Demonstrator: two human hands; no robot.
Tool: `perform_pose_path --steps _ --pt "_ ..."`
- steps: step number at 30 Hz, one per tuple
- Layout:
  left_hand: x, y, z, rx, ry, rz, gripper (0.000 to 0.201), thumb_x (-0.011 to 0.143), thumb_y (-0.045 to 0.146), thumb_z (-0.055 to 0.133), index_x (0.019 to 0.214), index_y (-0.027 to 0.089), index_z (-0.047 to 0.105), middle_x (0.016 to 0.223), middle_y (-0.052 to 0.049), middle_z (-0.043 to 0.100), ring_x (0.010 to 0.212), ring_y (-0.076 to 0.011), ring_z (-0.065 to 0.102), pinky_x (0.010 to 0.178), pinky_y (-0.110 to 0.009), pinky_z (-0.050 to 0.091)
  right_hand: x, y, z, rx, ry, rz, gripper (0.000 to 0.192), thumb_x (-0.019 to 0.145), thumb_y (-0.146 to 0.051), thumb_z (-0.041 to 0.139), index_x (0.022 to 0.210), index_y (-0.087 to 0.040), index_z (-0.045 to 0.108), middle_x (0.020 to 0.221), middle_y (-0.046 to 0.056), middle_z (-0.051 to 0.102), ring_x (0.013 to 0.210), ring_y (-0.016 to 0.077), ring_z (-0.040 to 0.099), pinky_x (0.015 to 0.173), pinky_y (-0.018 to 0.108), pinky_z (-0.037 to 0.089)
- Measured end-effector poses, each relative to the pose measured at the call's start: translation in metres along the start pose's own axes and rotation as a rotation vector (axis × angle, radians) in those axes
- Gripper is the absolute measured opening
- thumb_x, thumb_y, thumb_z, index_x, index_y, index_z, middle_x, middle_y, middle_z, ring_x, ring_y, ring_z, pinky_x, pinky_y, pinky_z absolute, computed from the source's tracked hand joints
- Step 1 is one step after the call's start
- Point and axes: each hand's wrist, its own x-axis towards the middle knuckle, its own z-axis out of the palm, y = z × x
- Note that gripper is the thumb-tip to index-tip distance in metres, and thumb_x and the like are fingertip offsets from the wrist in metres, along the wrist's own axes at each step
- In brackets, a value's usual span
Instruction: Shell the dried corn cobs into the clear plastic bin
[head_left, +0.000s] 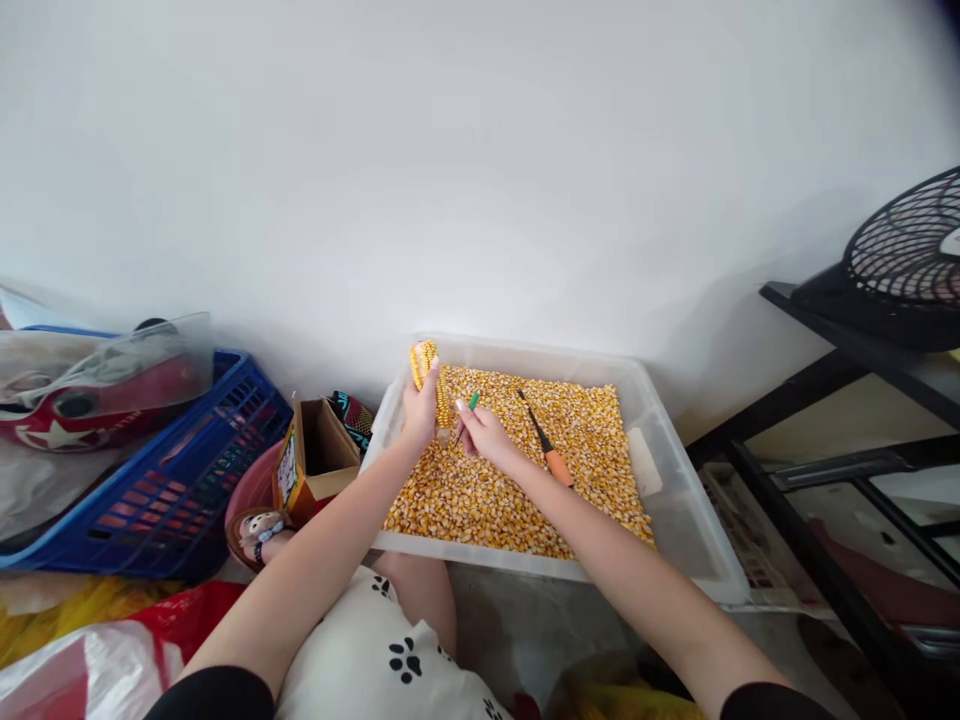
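A clear rectangular plastic tub (pixel 679 500) sits on the floor against a plain white wall, filled with loose yellow corn kernels (pixel 517 470). The left hand (pixel 420 410) grips a knobbly yellow corn cob (pixel 429 375) upright over the tub's far-left corner. The right hand (pixel 484 432) pinches a thin green-handled tool (pixel 466 415) beside the cob. An orange-handled screwdriver (pixel 546 440) lies on the kernels.

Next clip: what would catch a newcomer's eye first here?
The clear plastic tub in the middle, filled with loose yellow corn kernels. Above its left side, the left hand holds a corn cob upright while the right hand holds a green-handled tool to it. An orange-handled screwdriver lies on the kernels.
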Motion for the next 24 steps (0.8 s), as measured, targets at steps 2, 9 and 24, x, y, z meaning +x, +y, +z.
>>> perform_pose_path --steps 2,9,24 --pt "-0.002 0.0 0.003 -0.07 -0.033 -0.047 0.045 0.07 0.059 0.055 0.088 0.018 0.055 0.068 -0.005 0.057 0.066 -0.0203 0.06 0.058 -0.033 0.047 0.001 -0.006 -0.004 0.102 0.048 -0.03 0.05 0.076 -0.067 0.038 0.062 -0.02 0.046 0.036 -0.005 0.046 0.03 0.0084 0.042 0.034 0.02 0.032" --pt "-0.006 0.006 0.007 -0.08 0.043 -0.112 0.041 0.068 0.056 0.06 0.083 0.018 0.056 0.071 -0.007 0.06 0.073 -0.0239 0.061 0.062 -0.036 0.048 -0.004 -0.02 -0.002 0.16 0.0 -0.048 0.046 0.076 -0.064 0.04 0.066 -0.019 0.045 0.04 -0.005 0.05 0.034 0.0083 0.046 0.037 0.019 0.033" --pt "-0.007 0.002 0.007 0.0 0.079 -0.134 0.047 0.065 0.06 0.061 0.084 0.018 0.057 0.07 -0.006 0.06 0.076 -0.0242 0.061 0.062 -0.032 0.048 -0.003 -0.011 0.0 0.148 -0.023 -0.055 0.043 0.079 -0.06 0.04 0.066 -0.019 0.046 0.041 -0.005 0.051 0.035 0.008 0.048 0.037 0.018 0.034"
